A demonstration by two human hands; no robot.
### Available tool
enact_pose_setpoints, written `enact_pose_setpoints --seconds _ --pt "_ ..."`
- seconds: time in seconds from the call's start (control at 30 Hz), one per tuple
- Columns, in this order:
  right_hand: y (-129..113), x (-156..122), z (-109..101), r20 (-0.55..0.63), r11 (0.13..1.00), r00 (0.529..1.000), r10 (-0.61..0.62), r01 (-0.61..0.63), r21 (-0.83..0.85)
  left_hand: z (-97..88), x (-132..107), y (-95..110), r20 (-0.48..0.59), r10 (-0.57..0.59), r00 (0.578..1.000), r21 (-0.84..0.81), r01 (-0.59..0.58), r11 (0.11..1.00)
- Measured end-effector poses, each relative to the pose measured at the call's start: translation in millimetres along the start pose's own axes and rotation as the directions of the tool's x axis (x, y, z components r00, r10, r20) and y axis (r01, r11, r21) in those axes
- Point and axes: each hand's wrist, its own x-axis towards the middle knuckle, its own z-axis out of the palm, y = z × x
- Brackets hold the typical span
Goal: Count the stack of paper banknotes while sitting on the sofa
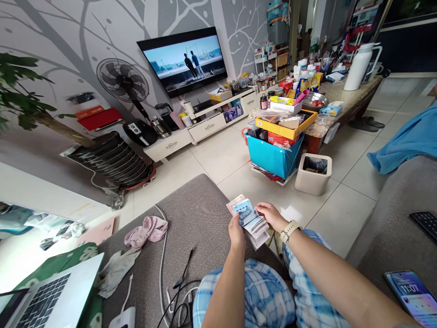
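A fanned stack of banknotes [246, 217] sits between both hands, above my knees in blue plaid trousers. My left hand [236, 233] grips the stack from below, thumb pressed on the top blue note. My right hand [271, 215], with a cream-strapped watch on the wrist, pinches the notes' right edge with closed fingers.
I sit on a grey sofa [191, 214] with pink cloth [147, 230], cables [180, 291] and a laptop [51, 296] to the left. A phone [411, 294] and remote [425, 223] lie to the right. Ahead: a cream bin [312, 174], blue crate [273, 157], cluttered table [341, 91], TV [186, 59], fan [123, 82].
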Motion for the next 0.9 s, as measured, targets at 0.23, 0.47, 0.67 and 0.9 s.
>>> enact_pose_setpoints --seconds 0.23,0.47,0.67,0.9 --pt "-6.5 -2.6 1.8 0.016 0.997 1.000 -0.007 0.008 -0.078 -0.7 0.8 -1.0 0.013 0.016 1.000 -0.013 -0.016 1.000" --pt "-4.4 -1.6 2.5 -0.060 0.999 0.998 0.025 -0.027 -0.034 -2.1 1.9 -3.6 0.021 0.005 1.000 -0.035 -0.005 0.999" --pt "-1.7 0.0 1.6 -0.120 0.998 0.993 0.021 -0.028 -0.062 -0.6 -0.1 -2.2 0.058 0.004 0.998 -0.041 -0.002 0.999" --pt "-3.3 -1.5 1.7 -0.066 0.990 0.997 -0.025 0.016 -0.137 1.1 -2.5 -0.1 0.057 -0.001 0.998 -0.027 0.002 1.000"
